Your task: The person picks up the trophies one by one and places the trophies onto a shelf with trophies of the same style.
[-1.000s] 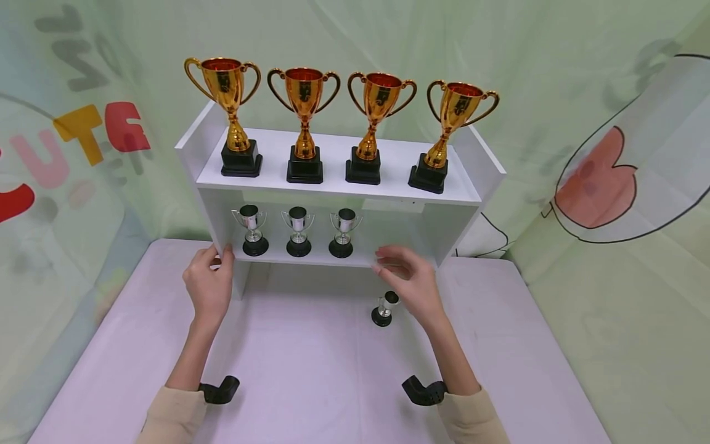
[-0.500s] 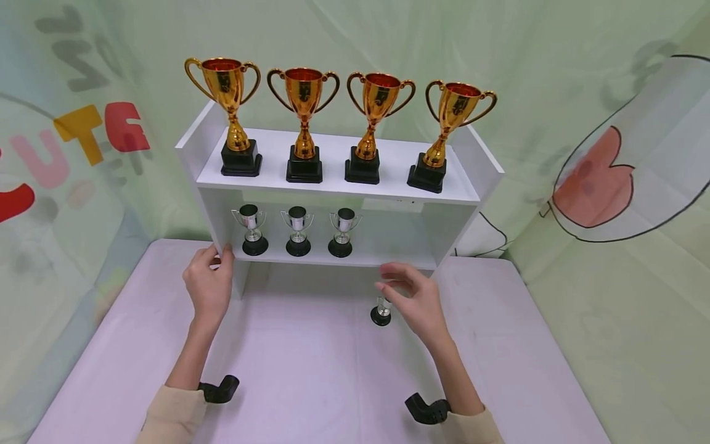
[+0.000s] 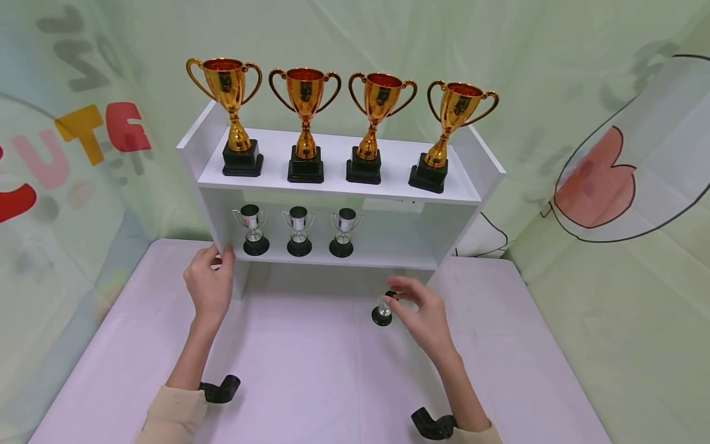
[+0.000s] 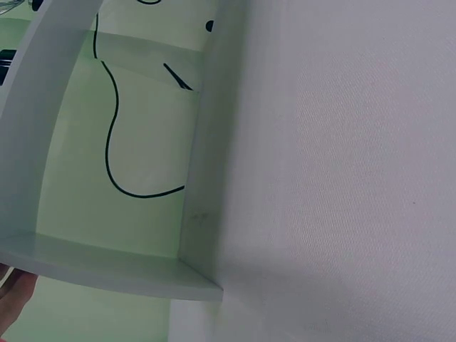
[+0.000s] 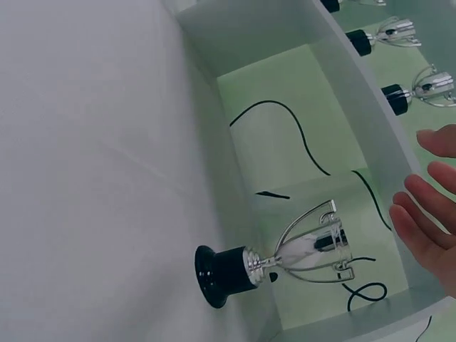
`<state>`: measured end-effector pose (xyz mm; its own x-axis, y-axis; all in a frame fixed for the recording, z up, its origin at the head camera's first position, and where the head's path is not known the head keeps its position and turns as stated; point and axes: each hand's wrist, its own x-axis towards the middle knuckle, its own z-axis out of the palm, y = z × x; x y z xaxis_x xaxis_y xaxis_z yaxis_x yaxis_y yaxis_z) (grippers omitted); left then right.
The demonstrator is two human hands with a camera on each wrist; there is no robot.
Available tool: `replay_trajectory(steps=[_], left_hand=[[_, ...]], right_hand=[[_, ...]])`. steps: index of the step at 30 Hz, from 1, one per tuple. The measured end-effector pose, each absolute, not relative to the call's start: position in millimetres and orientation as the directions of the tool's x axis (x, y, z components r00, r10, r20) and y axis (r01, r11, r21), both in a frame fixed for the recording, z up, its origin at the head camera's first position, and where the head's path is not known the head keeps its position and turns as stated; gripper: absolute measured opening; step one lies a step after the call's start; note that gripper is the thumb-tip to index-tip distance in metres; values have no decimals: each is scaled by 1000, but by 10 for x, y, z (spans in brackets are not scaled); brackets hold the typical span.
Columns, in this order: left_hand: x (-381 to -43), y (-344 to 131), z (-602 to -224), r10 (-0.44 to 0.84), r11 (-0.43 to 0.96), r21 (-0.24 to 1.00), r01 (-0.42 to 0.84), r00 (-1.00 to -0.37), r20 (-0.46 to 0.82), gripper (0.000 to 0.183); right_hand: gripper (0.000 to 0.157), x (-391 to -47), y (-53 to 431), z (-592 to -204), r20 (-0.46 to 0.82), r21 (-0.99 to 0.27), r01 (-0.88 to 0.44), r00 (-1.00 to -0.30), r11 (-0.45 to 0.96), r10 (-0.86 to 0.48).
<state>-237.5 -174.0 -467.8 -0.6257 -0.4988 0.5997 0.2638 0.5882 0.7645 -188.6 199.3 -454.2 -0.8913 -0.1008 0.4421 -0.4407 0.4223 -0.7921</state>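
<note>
A small silver trophy cup (image 3: 381, 317) with a black base stands on the table under the white shelf unit (image 3: 333, 262). Around its top, in the head view, my right hand (image 3: 426, 316) holds thumb and fingers apart in a curve. In the right wrist view a gap shows between the fingers (image 5: 424, 214) and the trophy's cup. My left hand (image 3: 209, 285) grips the unit's left side panel at middle-shelf height, thumb on the front edge; its other fingertips are partly hidden. Only a sliver of that hand appears in the left wrist view.
Three silver trophies (image 3: 299, 231) line the middle shelf from the left. Several large gold trophies (image 3: 305, 98) stand along the top shelf, the rightmost (image 3: 455, 108) near the right side wall. Dark cable (image 3: 499, 237) lies behind the unit at right. Printed curtains surround the table (image 3: 310, 370).
From beside the middle shelf's right part, my right hand has come down and toward me to the lone silver trophy. My left hand has stayed on the side panel.
</note>
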Motion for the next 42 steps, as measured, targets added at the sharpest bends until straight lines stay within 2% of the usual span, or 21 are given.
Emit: replay_trajectory(steps=[10, 20, 32, 42], left_hand=[[-2380, -1735, -4674, -503, 590, 763, 263, -619, 603, 16], [-2376, -1732, -4673, -497, 594, 758, 269, -618, 609, 16], [-2371, -1726, -4659, -504, 593, 763, 258, -620, 602, 16], [-2364, -1726, -4655, -503, 584, 769, 260, -628, 594, 17]], right_hand=[[32, -1853, 2085, -4649, 470, -748, -446, -879, 492, -81], [31, -1905, 2154, -4714, 504, -740, -454, -863, 496, -38], [34, -2017, 2245, -4857, 414, -763, -357, -910, 539, -17], [38, -2088, 2250, -5018, 310, -815, -282, -950, 506, -31]])
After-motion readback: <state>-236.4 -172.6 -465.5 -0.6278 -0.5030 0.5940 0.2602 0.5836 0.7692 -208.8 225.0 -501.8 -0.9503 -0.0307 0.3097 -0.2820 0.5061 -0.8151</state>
